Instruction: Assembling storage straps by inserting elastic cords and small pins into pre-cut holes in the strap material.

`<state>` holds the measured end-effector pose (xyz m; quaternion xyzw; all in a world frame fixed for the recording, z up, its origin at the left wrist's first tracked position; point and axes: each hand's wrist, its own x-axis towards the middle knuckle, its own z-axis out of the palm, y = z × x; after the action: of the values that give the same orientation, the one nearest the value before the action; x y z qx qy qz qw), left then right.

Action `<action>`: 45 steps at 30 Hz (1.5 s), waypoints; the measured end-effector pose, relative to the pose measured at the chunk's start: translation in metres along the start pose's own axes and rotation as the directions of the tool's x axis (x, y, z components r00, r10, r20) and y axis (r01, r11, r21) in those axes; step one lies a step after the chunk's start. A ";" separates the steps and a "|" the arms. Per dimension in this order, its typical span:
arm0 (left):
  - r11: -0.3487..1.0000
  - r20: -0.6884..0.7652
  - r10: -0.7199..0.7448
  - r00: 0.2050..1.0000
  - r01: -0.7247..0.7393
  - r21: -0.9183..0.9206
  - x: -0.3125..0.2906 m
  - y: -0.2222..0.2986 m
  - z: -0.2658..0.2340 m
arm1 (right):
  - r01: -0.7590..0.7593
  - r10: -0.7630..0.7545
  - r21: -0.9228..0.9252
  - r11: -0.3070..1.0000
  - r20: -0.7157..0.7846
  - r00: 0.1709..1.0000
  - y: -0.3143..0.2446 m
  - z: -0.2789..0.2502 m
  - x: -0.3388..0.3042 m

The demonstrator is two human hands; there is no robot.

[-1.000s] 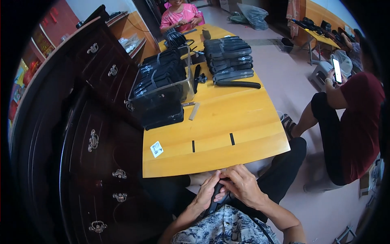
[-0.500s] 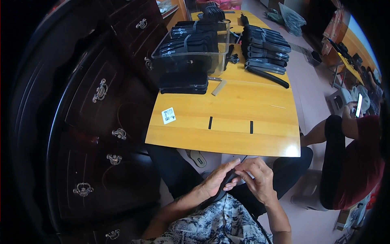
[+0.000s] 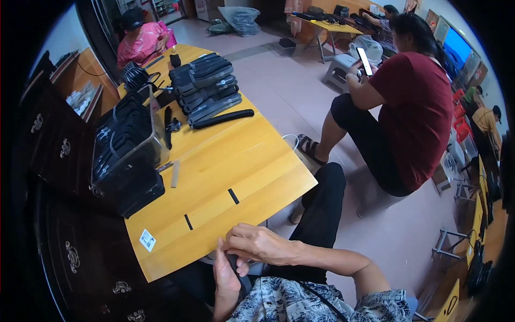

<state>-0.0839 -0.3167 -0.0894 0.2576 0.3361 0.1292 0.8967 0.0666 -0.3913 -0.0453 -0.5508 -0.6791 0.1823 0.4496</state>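
Left hand [image 3: 227, 272]: cradles black piece [image 3: 245, 283] just off the desk's [image 3: 241, 174] near edge; hold it steady.
Right hand [image 3: 258, 244]: fingers curled at its tip, grip hidden; press lightly.

At 6 o'clock, your left hand [image 3: 226, 273] and right hand [image 3: 257, 242] cover most of the dark piece [image 3: 244, 284], so you can't make out its full shape; your right fingertips are turned out of view, and whether they pinch anything can't be told. Your left forearm and patterned shirt [image 3: 281, 300] run off the lower edge. At 8 o'clock the dark dresser [image 3: 70, 225] fades into the lens's black rim, and the print on the white label [image 3: 147, 240] is too small for you to read. Toward 1 o'clock, the items on the far table [image 3: 343, 29] are too small to tell apart; toward 3, the distant people [image 3: 487, 122] are blurred
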 end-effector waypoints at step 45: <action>-0.168 0.430 0.613 0.663 -0.422 0.891 -0.022 0.046 -0.036 | -0.292 0.612 0.953 -0.074 0.275 0.741 -0.002 0.029 0.065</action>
<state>-0.1272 -0.2739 -0.0757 0.8729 0.2610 0.2458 0.3309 0.0430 -0.3258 -0.0324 -0.3281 -0.0945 0.6478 0.6810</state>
